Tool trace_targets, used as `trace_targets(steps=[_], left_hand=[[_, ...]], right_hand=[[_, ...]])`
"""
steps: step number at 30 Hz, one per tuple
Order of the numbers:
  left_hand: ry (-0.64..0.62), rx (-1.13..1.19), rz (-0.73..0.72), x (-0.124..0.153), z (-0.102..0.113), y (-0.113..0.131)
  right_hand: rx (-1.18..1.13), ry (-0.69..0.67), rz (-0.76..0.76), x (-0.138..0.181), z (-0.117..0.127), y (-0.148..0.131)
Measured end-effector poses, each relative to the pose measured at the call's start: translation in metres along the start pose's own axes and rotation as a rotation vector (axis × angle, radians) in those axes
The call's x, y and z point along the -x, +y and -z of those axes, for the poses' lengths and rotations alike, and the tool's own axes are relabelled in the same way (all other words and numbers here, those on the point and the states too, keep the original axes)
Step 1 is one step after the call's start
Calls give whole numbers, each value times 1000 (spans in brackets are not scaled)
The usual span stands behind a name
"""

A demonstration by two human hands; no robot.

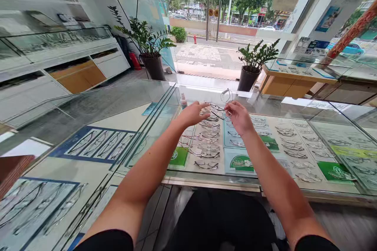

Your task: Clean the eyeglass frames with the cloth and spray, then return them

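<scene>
Both my hands are above the glass counter [176,180]. A pair of dark-rimmed eyeglasses [217,108] lies across the gap between them. My right hand [239,117] is closed, its fingertips pinching the near end of these eyeglasses. My left hand [192,114] reaches in from the other side, index finger and thumb apart, close to the opposite end; whether it touches the frame is hard to tell. Just beyond my right fingertips stands a round thin-rimmed shape [226,95], perhaps a lens or another frame. A small spray bottle [183,100] stands behind my left hand.
Rows of eyeglasses [207,151] lie inside the counter below my hands, with green cards [335,171] among them. Blue-edged trays [98,144] of frames are at left. Beyond are two potted plants [153,66], a glass door [213,19] and a wooden display table [297,76].
</scene>
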State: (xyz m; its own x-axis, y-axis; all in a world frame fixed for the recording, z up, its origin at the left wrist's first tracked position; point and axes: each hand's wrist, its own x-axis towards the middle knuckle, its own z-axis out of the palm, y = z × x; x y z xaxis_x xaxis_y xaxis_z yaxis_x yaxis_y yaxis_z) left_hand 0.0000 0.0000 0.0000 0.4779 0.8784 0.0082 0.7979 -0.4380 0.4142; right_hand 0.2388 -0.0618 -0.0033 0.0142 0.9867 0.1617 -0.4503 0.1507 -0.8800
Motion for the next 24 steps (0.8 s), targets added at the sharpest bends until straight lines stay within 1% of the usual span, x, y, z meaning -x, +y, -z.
trace_targets(steps=[3,5,7,9,14,16,18,20,22,24], left_hand=[[-17,-82,-44,-8,-8,-5],[11,-86,-55,-12,-11,-7],[69,-27,-48,-15,-12,-9],[164,137,-4,-16,-12,-11],[450,620,211,-23,-12,-23],[524,820,241,-26,-11,-25],[551,1068,215,-28,-7,-23],[533,1288,135,-27,-2,-16],[502,1424,35,-22,4,-6],[473,1482,-55,-16,9,4]], right_hand=[[21,7,5,1,0,-2],[28,10,3,2,-1,-4],[27,13,-3,2,-2,-5],[29,17,-6,3,-2,-6],[59,13,10,2,-2,-5],[63,11,16,3,-2,-5],[68,11,19,3,-2,-6],[81,11,17,4,-3,-7],[101,-1,8,4,-4,-7],[126,-27,-7,5,-6,-7]])
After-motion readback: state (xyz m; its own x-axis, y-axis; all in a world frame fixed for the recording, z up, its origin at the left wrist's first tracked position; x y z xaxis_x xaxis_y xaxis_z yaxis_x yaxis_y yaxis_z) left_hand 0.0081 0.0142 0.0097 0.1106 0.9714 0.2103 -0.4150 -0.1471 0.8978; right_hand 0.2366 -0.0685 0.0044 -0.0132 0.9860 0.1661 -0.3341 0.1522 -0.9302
